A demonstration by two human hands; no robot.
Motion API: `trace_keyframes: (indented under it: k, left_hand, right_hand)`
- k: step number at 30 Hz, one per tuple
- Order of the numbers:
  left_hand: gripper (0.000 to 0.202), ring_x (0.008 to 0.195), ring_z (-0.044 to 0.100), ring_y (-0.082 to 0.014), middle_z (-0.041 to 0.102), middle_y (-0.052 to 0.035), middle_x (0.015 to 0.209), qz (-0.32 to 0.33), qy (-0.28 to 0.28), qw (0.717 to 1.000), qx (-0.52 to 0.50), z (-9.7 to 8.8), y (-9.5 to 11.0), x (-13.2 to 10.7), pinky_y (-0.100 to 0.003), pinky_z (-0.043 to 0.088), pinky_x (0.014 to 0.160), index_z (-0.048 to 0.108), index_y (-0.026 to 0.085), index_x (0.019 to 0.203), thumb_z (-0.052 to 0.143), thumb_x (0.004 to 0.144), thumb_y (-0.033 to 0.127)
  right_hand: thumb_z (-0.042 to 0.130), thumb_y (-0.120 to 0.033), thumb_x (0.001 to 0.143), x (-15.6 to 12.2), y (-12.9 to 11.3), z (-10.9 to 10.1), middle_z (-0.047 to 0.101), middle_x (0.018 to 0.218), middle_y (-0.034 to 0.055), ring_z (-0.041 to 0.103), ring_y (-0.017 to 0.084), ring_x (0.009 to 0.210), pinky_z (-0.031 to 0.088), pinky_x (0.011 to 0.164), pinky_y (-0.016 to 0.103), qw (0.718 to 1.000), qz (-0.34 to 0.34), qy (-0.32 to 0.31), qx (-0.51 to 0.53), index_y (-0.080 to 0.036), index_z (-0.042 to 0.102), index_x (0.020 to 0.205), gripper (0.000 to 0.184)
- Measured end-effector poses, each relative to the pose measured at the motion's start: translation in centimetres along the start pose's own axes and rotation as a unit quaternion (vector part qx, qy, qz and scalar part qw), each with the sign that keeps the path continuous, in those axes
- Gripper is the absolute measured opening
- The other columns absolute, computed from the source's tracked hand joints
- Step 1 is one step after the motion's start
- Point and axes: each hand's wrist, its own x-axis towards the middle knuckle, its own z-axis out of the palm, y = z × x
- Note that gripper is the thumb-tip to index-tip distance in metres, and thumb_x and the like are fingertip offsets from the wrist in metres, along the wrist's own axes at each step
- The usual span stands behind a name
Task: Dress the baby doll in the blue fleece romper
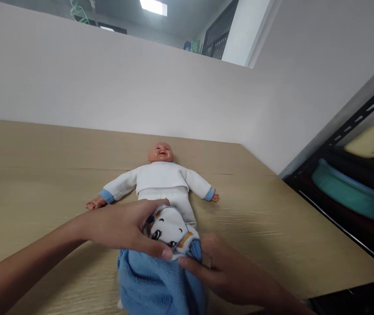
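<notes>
The soft, light blue garment [160,280] is gripped at its edge by the left hand [121,227] and right hand [220,267], over the doll [162,179].

One baby doll [161,179] lies on one wooden table [42,175]. One blue garment [160,280] (with a single cartoon face printed on its white part) is present. Two hands appear: the left hand [124,227] and the right hand [221,267]. One metal shelf rack [358,118] carries one teal basin [351,192] and one yellow block [372,139].
</notes>
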Motion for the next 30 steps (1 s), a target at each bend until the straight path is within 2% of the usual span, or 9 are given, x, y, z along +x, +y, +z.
trace_keyframes:
  k: [3,5,8,12,16,18,23,28,30]
  left_hand:
    - [0.072,0.114,0.066,-0.0288,0.073,0.0,0.121,0.015,-0.045,0.999,-0.011,0.9,0.5,1.3,-0.03,0.052,0.09,0.061,0.027,0.136,0.088,0.077,0.059]
    - [0.057,0.103,0.068,-0.0256,0.074,0.0002,0.111,0.022,-0.066,0.998,-0.009,1.2,0.4,2.1,-0.029,0.051,0.082,0.067,0.025,0.128,0.081,0.084,0.059]
    - [0.038,0.083,0.067,-0.0209,0.071,0.0019,0.087,0.048,-0.132,0.989,-0.038,1.3,0.2,2.6,-0.026,0.047,0.067,0.074,0.022,0.102,0.07,0.093,0.059]
    - [0.036,0.1,0.07,-0.0267,0.077,0.0002,0.103,0.088,-0.192,0.974,-0.087,1.5,0.6,2.5,-0.029,0.054,0.083,0.076,0.022,0.106,0.084,0.083,0.048]
    - [0.032,0.102,0.068,-0.0267,0.074,-0.002,0.105,0.128,-0.141,0.978,-0.089,2.4,0.4,3.1,-0.032,0.055,0.089,0.07,0.019,0.11,0.071,0.092,0.044]
    - [0.033,0.105,0.067,-0.0275,0.074,-0.0027,0.108,0.109,-0.109,0.984,-0.086,2.9,-0.3,3.5,-0.033,0.054,0.092,0.068,0.018,0.11,0.069,0.091,0.045]
    - [0.05,0.131,0.062,-0.0319,0.073,-0.0007,0.135,0.03,-0.101,0.988,-0.114,3.5,-1.5,4.0,-0.037,0.05,0.109,0.067,0.026,0.132,0.075,0.085,0.04]
    - [0.039,0.109,0.074,-0.0307,0.082,-0.0012,0.108,0.101,-0.263,0.936,-0.21,3.8,-1.5,3.9,-0.036,0.059,0.097,0.078,0.023,0.113,0.088,0.08,0.041]
    - [0.039,0.103,0.075,-0.0283,0.082,-0.0007,0.103,0.112,-0.255,0.931,-0.236,4.1,-1.8,3.9,-0.034,0.061,0.093,0.079,0.023,0.109,0.091,0.079,0.044]
  right_hand:
    - [0.054,-0.051,0.106,0.0,0.2,1.0,0.079,0.111,0.0077,0.072,0.028,0.106,0.055,0.096,0.038,0.999,0.017,0.031,0.025,-0.022,0.075,0.114,0.038]
    - [0.05,-0.053,0.107,-0.3,0.4,1.0,0.079,0.107,0.0059,0.072,0.027,0.105,0.054,0.098,0.038,0.998,0.021,0.048,0.032,-0.021,0.075,0.11,0.04]
    - [0.061,-0.054,0.101,-1.4,0.7,0.4,0.078,0.103,0.0039,0.071,0.025,0.096,0.056,0.091,0.035,0.999,-0.009,-0.025,0.046,-0.019,0.076,0.108,0.038]
    - [0.078,-0.051,0.09,-2.5,1.5,0.0,0.074,0.122,0.0044,0.068,0.027,0.11,0.055,0.098,0.035,0.987,-0.06,-0.095,0.115,-0.021,0.075,0.119,0.042]
    - [0.061,-0.062,0.099,-2.7,3.2,0.9,0.074,0.111,0.0053,0.066,0.028,0.107,0.056,0.098,0.04,0.988,0.004,-0.04,0.152,-0.02,0.075,0.118,0.048]
    - [0.057,-0.065,0.1,-2.8,3.5,1.0,0.074,0.11,0.0062,0.067,0.028,0.105,0.057,0.097,0.042,0.987,0.029,-0.028,0.157,-0.02,0.075,0.115,0.051]
    - [0.083,-0.056,0.084,-3.9,1.6,-0.4,0.077,0.114,0.0061,0.07,0.029,0.108,0.056,0.101,0.043,0.979,0.028,-0.129,0.154,-0.023,0.073,0.125,0.054]
    - [0.083,-0.058,0.083,-4.5,1.0,-0.5,0.077,0.107,0.0059,0.07,0.029,0.103,0.059,0.092,0.039,0.982,0.048,-0.111,0.145,-0.02,0.077,0.116,0.052]
    - [0.078,-0.062,0.087,-4.3,1.2,0.3,0.077,0.109,0.0078,0.069,0.028,0.105,0.059,0.092,0.038,0.974,0.051,-0.08,0.204,-0.018,0.076,0.12,0.055]
